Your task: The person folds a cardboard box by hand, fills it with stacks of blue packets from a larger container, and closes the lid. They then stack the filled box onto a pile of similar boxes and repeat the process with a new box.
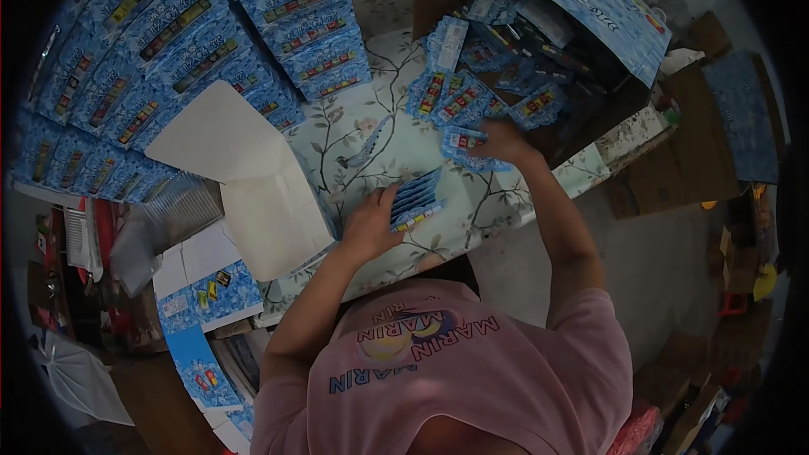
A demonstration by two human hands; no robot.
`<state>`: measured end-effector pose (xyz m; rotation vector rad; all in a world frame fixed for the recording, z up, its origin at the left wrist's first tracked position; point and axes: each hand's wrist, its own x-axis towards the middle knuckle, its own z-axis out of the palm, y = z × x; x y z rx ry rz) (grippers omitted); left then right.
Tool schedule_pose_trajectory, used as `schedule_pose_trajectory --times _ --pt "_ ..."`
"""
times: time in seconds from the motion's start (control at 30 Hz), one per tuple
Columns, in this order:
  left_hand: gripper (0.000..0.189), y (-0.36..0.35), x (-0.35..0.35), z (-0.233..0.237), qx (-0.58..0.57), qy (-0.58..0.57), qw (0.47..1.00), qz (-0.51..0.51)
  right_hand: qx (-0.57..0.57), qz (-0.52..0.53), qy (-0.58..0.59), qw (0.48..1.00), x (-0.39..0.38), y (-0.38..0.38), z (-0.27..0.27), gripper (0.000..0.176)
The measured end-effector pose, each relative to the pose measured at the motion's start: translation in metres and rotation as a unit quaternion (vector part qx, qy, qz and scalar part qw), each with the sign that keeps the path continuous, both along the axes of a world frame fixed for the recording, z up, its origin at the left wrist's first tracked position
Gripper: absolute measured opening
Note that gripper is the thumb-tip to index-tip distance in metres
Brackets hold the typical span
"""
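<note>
My left hand is closed around the side of a row of blue printed packets, which stand on edge close together on the table. To its right, my right hand reaches over the table with its fingers on a single blue packet. That hand is slightly blurred, and its fingertips are partly hidden. Just beyond it, more loose blue packets spill out of a large open carton lying at the table's edge.
Tall stacks of blue printed boxes rise at the left and back. An open white box stands left of my left hand. Flower-patterned cloth covers the table. Brown cardboard and a blue-printed flat carton lie at the sides.
</note>
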<state>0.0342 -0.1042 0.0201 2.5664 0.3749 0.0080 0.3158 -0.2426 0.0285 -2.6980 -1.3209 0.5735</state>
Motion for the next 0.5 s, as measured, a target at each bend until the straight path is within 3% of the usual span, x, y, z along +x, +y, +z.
schedule_pose_trajectory --times 0.03,0.07,0.1,0.13,0.17,0.2,0.27,0.33,0.47,0.5 --pt "0.081 0.0 -0.001 0.002 0.0 0.002 1.0 0.003 0.0 0.003 0.002 1.0 -0.005 0.001 -0.002 0.03" --pt "0.08 0.001 -0.002 0.003 -0.003 -0.01 1.0 -0.008 0.16 -0.071 0.193 0.966 -0.013 0.001 -0.006 0.026" --pt "0.08 0.001 -0.003 0.003 -0.007 -0.021 1.0 -0.019 0.305 -0.142 0.371 0.866 -0.021 0.0 -0.009 0.022" --pt "0.08 0.002 -0.003 0.002 -0.01 -0.019 1.0 -0.015 0.301 -0.14 0.374 0.866 -0.03 0.001 -0.014 0.022" --pt "0.079 0.002 -0.003 0.0 -0.002 -0.026 0.999 -0.024 0.431 -0.16 0.477 0.75 -0.041 0.006 -0.018 0.023" --pt "0.079 0.002 -0.005 -0.001 0.006 -0.031 0.999 -0.034 0.543 -0.177 0.56 0.6 -0.055 0.012 -0.022 0.025" --pt "0.078 0.004 -0.006 -0.002 -0.004 -0.037 0.998 -0.041 0.559 -0.171 0.56 0.587 -0.072 0.024 -0.018 0.029" --pt "0.077 0.004 -0.006 -0.002 -0.009 -0.051 0.997 -0.05 0.47 -0.196 0.65 0.564 -0.067 0.036 -0.037 0.034" --pt "0.076 0.005 -0.005 0.0 -0.015 -0.047 0.998 -0.044 0.413 -0.251 0.657 0.579 -0.055 0.051 -0.049 0.032" --pt "0.075 0.005 -0.007 0.0 -0.025 -0.04 0.998 -0.045 0.38 -0.208 0.615 0.659 -0.049 0.046 -0.057 0.03"
